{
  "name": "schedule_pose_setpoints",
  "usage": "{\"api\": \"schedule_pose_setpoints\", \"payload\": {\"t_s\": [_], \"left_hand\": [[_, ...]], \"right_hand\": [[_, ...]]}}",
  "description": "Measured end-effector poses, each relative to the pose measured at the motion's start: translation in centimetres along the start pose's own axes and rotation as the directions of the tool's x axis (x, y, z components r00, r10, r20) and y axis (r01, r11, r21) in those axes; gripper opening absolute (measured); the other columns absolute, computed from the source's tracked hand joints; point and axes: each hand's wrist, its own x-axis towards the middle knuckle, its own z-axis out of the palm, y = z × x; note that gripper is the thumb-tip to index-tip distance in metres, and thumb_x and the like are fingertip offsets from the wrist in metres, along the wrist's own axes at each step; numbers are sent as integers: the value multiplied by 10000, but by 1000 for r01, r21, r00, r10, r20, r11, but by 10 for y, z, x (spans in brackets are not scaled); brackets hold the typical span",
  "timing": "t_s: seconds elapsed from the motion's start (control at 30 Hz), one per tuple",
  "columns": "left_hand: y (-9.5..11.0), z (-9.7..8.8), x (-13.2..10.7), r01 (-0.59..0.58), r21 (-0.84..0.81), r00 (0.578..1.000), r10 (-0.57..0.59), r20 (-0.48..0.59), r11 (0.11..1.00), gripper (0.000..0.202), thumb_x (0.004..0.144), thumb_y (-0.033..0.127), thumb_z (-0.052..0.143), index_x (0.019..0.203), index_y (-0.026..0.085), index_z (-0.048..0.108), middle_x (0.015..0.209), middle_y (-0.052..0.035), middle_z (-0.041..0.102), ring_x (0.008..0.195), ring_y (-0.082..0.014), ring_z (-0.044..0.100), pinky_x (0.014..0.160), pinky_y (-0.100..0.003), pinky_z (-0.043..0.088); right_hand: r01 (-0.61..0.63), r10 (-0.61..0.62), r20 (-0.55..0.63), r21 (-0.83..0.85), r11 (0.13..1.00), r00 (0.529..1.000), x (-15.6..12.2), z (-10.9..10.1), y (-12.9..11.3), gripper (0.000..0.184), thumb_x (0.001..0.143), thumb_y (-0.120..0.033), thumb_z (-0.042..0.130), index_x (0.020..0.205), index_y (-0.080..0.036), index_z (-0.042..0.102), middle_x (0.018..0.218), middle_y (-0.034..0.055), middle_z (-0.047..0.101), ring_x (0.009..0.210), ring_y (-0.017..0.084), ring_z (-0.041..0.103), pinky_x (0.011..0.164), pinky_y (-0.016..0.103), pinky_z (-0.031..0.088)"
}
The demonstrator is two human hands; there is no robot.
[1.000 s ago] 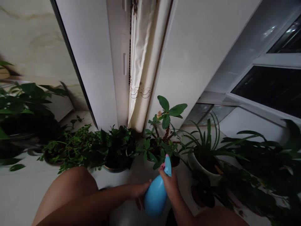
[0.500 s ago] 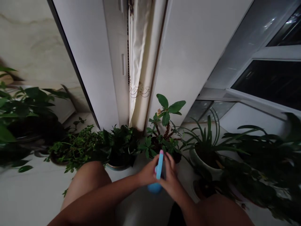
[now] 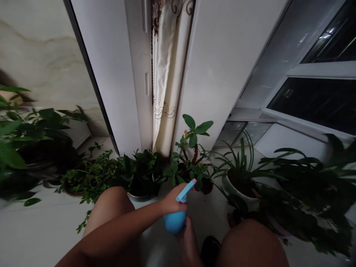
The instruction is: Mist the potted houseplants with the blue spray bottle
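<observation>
A blue spray bottle with a light-blue head and pink nozzle is in front of me, between my knees, its nozzle tilted up and to the right. My left hand is wrapped round its neck, just under the head. Low on the bottle's right side is my right hand, thumb against the blue body; its other fingers are mostly hidden. Just beyond the nozzle stands a potted plant with thorny brown stems, broad green leaves and a small pale flower.
Leafy potted plants line the wall to the left. On the right are a spider-like plant in a pale pot and large dark foliage. A cream curtain hangs behind, between white panels. A dark shoe is by my right knee.
My right hand has moved from the spray head down to the bottle's lower side. The head has tilted to the right, and more of the blue body shows. My left hand stays on it.
</observation>
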Motion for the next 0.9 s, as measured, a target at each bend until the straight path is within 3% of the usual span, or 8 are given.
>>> {"api": "schedule_pose_setpoints", "payload": {"t_s": [0.13, 0.27, 0.4, 0.5, 0.57, 0.7, 0.83, 0.9], "left_hand": [[6, 7, -3, 34, 105, 985, -16, -171, 994, 212, 648, 90, 521, 818, 149, 633, 809, -32, 634, 749, -136, 569, 713, -239, 445], [-10, 9, 4, 192, -18, 918, -186, -350, 981, 229, 622, 56, 509, 789, 154, 632, 799, -12, 652, 772, -135, 576, 772, -251, 443], [-21, 2, 13, 246, -306, 904, -331, -269, 920, 278, 557, 36, 550, 797, 146, 637, 749, 5, 644, 730, -117, 560, 730, -234, 435], [-27, -10, 18, 330, -480, 828, -493, -267, 813, 277, 571, 92, 587, 841, 128, 643, 561, 29, 563, 544, -89, 489, 580, -221, 389], [-30, -19, 20, 319, -528, 781, -534, -323, 787, 283, 607, 144, 584, 884, 127, 638, 548, 34, 539, 523, -81, 469, 551, -216, 360], [-32, -32, 23, 197, -557, 817, -450, -362, 807, 412, 575, 134, 576, 984, 131, 627, 726, 0, 615, 715, -119, 567, 633, -215, 381], [-29, -29, 23, 186, -605, 902, -379, -207, 774, 572, 510, 124, 528, 1076, 107, 613, 641, -4, 616, 586, -133, 559, 622, -270, 408], [-30, -28, 23, 176, -623, 915, -360, -182, 763, 638, 497, 120, 500, 1128, 102, 591, 604, 6, 604, 540, -129, 538, 603, -278, 405]], "right_hand": [[-143, 155, -109, 114, 983, 982, -1, 0, 0, 500, 581, -665, 572, 899, -282, 615, 920, 6, 702, 933, 256, 629, 607, 341, 500], [-217, 235, -160, 123, 968, 959, -3, 1, 2, 524, 578, -625, 583, 948, -255, 595, 906, 29, 701, 941, 269, 623, 617, 344, 491], [-246, 269, -154, 152, 957, 951, -8, 8, 6, 558, 560, -632, 598, 965, -249, 582, 935, 34, 703, 972, 266, 617, 641, 338, 481], [-294, 308, -47, 187, 937, 950, -11, 11, 5, 595, 598, -710, 531, 973, -251, 579, 924, 40, 711, 919, 266, 637, 644, 352, 477], [-290, 296, -5, 184, 939, 955, -11, 11, 2, 615, 633, -735, 491, 1004, -253, 579, 938, 44, 711, 903, 261, 644, 656, 355, 478], [-179, 185, -37, 135, 975, 982, -10, 8, -6, 662, 617, -761, 495, 990, -224, 596, 1000, 75, 695, 977, 269, 627, 698, 351, 490], [-150, 153, -73, 52, 987, 985, -8, 4, -4, 705, 551, -805, 484, 907, -211, 612, 1028, 108, 684, 991, 294, 621, 686, 366, 500], [-157, 159, -69, 32, 987, 985, -8, 2, -1, 688, 553, -797, 482, 892, -214, 620, 1022, 108, 687, 971, 292, 629, 683, 370, 500]]}}
